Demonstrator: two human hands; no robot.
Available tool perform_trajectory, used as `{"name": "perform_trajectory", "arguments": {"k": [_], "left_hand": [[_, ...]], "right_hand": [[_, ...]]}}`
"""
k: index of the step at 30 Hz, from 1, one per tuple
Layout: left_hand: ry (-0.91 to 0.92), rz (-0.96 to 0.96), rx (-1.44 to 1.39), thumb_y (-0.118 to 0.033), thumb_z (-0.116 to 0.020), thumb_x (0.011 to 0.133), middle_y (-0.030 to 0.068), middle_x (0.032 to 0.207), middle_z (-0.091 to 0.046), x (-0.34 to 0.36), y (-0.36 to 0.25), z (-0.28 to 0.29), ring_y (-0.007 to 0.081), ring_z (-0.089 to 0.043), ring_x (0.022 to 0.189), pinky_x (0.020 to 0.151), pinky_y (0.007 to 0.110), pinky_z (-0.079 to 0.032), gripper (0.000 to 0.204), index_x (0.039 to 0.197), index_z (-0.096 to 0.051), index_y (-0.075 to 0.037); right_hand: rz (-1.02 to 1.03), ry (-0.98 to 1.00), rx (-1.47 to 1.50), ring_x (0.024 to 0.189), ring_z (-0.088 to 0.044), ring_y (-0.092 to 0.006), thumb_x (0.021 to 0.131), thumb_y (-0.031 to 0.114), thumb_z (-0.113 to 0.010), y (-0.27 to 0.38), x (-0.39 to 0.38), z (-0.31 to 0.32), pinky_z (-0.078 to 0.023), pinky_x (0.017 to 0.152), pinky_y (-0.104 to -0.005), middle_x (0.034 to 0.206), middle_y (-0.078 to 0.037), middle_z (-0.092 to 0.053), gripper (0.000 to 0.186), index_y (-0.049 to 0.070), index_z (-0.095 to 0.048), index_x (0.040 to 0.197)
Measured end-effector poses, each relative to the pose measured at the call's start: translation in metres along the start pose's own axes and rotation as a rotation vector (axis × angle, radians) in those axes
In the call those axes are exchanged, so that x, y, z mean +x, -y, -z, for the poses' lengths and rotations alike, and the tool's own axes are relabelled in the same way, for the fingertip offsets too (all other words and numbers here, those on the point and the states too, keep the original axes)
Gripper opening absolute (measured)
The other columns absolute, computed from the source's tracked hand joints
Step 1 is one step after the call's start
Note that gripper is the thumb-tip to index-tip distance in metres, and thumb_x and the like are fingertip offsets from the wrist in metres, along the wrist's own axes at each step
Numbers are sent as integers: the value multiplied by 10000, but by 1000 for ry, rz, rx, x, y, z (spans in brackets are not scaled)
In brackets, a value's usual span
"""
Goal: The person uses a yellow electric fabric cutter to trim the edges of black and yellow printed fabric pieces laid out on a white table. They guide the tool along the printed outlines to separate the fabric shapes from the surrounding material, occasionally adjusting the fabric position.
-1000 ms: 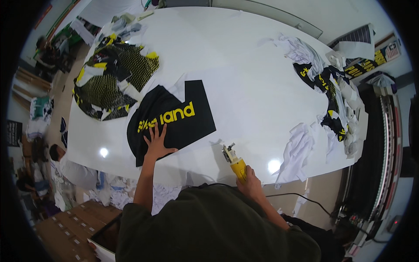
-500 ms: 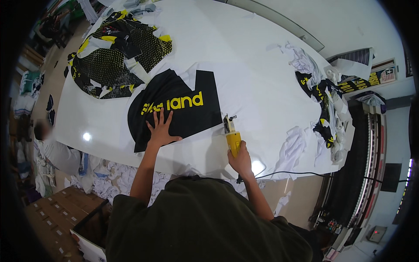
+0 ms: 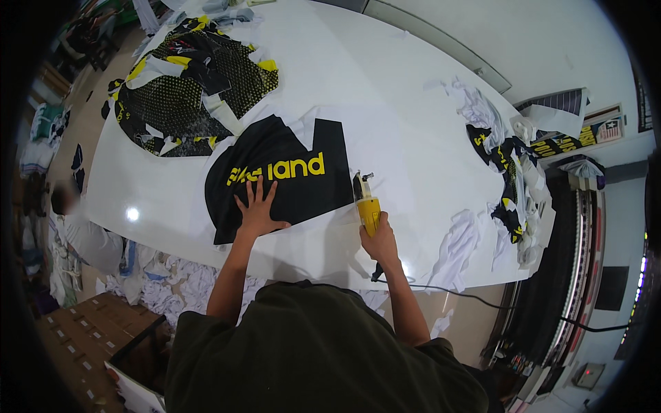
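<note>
A black fabric piece with yellow lettering (image 3: 317, 186) lies on the white table (image 3: 379, 89). My left hand (image 3: 258, 210) presses on its lower middle, fingers spread and open. My right hand (image 3: 377, 241) grips a yellow electric cutter (image 3: 369, 213), whose metal head is just beside the fabric's right edge. A black cord runs from the cutter off toward the right.
Black-and-yellow patterned scraps (image 3: 165, 103) are heaped at upper left, more dark and white scraps (image 3: 509, 186) at right. Crumpled white strips (image 3: 458, 244) lie near the front. A person (image 3: 96, 244) is at left; cardboard boxes (image 3: 89, 344) are below. A long roller machine stands right.
My right hand and the cutter have moved forward, up beside the fabric's right edge, with the cutter turned more upright. My left hand stays spread on the fabric; the view has shifted.
</note>
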State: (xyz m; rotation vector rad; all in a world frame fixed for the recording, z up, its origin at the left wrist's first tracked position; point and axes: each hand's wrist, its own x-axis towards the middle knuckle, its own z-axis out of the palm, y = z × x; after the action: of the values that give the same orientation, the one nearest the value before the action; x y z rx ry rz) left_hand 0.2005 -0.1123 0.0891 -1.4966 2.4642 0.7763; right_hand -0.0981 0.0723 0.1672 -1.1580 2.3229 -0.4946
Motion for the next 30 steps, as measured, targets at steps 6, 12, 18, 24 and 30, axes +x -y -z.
{"name": "perform_trajectory", "arguments": {"k": [6,12,18,24,30], "left_hand": [[9,4,-27,-738,-868,524,171,1733,93,1,1,-1,481,147,1562,1082,858,6,1431,1672,-163,-255],[-25,-12,-47,-731,-868,521,189,1732,71,-1,3,-3,498,133,1559,1086,848,35,1429,1671,-168,-254],[-38,-18,-65,-712,-873,523,196,1731,53,-1,4,-4,508,123,1557,1086,848,36,1418,1670,-175,-258],[-72,-13,-70,-695,-883,510,181,1733,31,-4,2,-1,495,102,1564,1101,838,38,1403,1663,-203,-273],[-75,1,-79,-688,-891,502,171,1734,14,-4,0,1,492,81,1567,1109,834,38,1395,1657,-226,-274]], "right_hand": [[-31,25,21,906,-667,-555,904,242,-675,8,38,-3,-552,805,-572,1026,-387,-655,523,-36,-383,1236],[68,-32,-40,915,-670,-559,892,246,-688,21,76,-4,-560,814,-566,994,-382,-668,516,-38,-388,1201],[89,-20,-41,928,-671,-560,887,250,-697,36,118,-1,-565,815,-567,990,-390,-670,515,-40,-390,1183],[105,-26,-73,920,-681,-549,880,271,-709,54,167,0,-573,805,-563,983,-387,-674,539,-40,-393,1185],[174,-37,-36,917,-684,-549,871,285,-708,69,221,-1,-581,807,-555,992,-386,-675,557,-45,-391,1188]]}}
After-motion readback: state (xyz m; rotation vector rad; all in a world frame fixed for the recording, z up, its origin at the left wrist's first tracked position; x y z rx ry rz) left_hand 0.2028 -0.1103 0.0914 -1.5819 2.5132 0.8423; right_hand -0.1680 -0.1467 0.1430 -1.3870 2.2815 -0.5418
